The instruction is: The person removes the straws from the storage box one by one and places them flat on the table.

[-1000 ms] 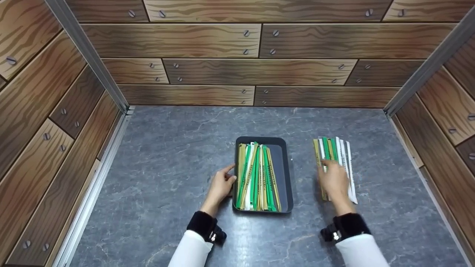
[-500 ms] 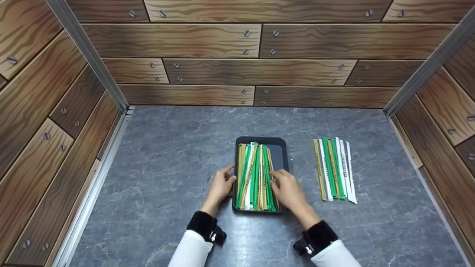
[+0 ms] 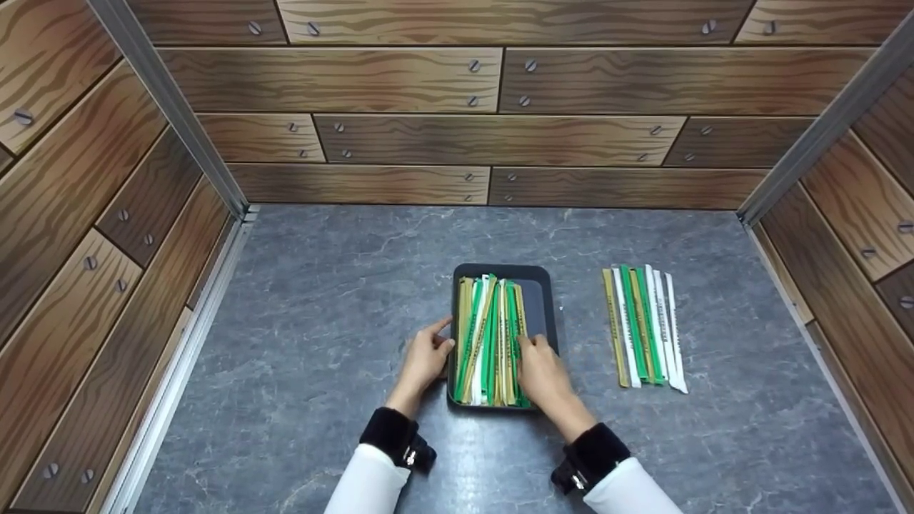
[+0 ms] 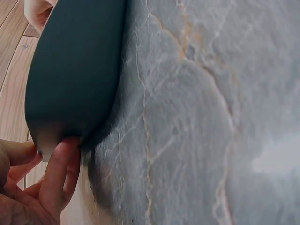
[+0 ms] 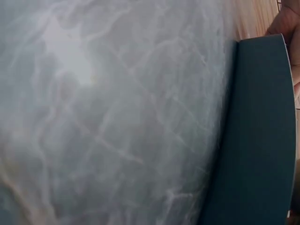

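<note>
A dark tray (image 3: 548, 307) holds a bundle of slim green, gold and white sticks (image 3: 491, 343), lying lengthwise and mostly toward its left side. The left hand (image 3: 425, 360) touches the tray's outer left wall with its fingertips; in the left wrist view that hand (image 4: 40, 183) rests against the wall (image 4: 75, 70) near its lower edge. Over the right part of the tray, the right hand (image 3: 544, 375) has bent fingers against the rightmost sticks and covers their lower ends. Its fingertips are partly hidden. The right wrist view shows the tray's outer wall (image 5: 255, 131), not the right hand's fingertips.
To the right of the tray, several green, white and gold sticks (image 3: 646, 328) lie side by side on the grey marbled surface (image 3: 343, 285). Wood-patterned panels (image 3: 407, 135) stand behind and on both sides, with metal strips at the corners.
The right hand has left the separate sticks on the right, come over to the tray and moved slightly farther left against its sticks. The left hand and the tray have stayed put.
</note>
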Motion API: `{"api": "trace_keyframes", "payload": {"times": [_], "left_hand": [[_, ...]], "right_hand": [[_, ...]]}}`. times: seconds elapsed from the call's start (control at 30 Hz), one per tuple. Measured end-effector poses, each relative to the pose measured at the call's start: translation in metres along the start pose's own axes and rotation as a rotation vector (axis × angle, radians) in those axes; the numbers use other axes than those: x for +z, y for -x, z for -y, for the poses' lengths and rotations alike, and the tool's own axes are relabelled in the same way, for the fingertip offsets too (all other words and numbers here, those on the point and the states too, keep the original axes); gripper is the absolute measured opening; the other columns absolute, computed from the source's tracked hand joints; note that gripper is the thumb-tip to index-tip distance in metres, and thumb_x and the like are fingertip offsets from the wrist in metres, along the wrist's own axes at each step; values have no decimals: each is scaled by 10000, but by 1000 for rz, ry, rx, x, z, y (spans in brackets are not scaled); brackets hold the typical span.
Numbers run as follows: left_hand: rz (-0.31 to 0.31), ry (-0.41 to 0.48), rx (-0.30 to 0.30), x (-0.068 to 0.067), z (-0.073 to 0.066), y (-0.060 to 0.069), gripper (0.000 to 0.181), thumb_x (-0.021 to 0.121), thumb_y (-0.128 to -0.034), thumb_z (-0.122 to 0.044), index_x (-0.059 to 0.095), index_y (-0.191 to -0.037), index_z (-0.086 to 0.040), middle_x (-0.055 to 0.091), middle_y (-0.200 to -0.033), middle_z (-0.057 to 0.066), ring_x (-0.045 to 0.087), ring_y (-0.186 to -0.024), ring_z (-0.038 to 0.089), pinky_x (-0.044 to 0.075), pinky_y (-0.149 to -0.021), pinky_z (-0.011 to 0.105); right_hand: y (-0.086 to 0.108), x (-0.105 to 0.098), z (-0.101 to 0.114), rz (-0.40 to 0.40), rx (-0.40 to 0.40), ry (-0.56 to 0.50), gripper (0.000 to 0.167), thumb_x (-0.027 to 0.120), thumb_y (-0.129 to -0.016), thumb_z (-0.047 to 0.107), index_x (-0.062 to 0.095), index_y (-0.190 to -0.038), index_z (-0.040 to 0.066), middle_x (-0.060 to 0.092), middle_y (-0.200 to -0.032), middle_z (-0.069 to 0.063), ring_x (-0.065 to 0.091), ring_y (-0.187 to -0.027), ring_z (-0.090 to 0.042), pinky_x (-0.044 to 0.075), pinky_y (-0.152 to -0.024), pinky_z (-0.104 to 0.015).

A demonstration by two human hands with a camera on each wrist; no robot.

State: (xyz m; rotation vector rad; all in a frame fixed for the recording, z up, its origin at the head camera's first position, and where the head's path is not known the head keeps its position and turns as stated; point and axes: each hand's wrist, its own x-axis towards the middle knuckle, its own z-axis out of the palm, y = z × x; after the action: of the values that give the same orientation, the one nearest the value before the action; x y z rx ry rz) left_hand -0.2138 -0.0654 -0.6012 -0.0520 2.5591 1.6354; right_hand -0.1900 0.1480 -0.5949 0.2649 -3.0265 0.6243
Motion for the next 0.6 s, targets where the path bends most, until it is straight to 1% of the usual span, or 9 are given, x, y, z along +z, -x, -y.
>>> {"api": "trace_keyframes", "payload": {"times": [0.1,0.17,0.37,0.5,0.6], "left_hand": [[4,6,0,0,0,0,456,617,-937,-22,563,-1387,-72,659,-840,66,613,-751,172,526,-669,321],[5,8,6,-1,0,0,458,616,-935,-18,560,-1387,-64,659,-838,67,613,-749,173,526,-668,322],[3,8,43,-1,1,0,440,613,-934,-7,567,-1371,-30,657,-812,72,602,-730,164,510,-659,320],[-1,13,41,-1,1,0,439,615,-933,-8,571,-1369,-38,655,-806,69,600,-728,161,512,-665,324],[-1,14,38,-1,1,1,443,617,-931,-11,570,-1371,-41,652,-805,66,605,-732,164,518,-672,328]], "right_hand": [[1,1,0,-5,-8,25,415,632,-828,-91,615,-1242,-61,582,-1014,-237,639,-804,-344,559,-618,-389],[1,2,0,-12,-10,28,409,621,-821,-105,625,-1227,-63,585,-994,-230,638,-786,-342,559,-619,-390],[1,3,-1,-23,-9,17,335,632,-878,-22,631,-1208,-80,596,-998,-243,645,-758,-341,561,-614,-400],[2,3,-1,-18,1,11,344,661,-886,23,618,-1211,-81,602,-1017,-254,650,-770,-349,565,-621,-410],[2,2,0,-15,10,12,340,676,-886,44,607,-1192,-87,596,-996,-249,646,-771,-351,565,-626,-417]]}}
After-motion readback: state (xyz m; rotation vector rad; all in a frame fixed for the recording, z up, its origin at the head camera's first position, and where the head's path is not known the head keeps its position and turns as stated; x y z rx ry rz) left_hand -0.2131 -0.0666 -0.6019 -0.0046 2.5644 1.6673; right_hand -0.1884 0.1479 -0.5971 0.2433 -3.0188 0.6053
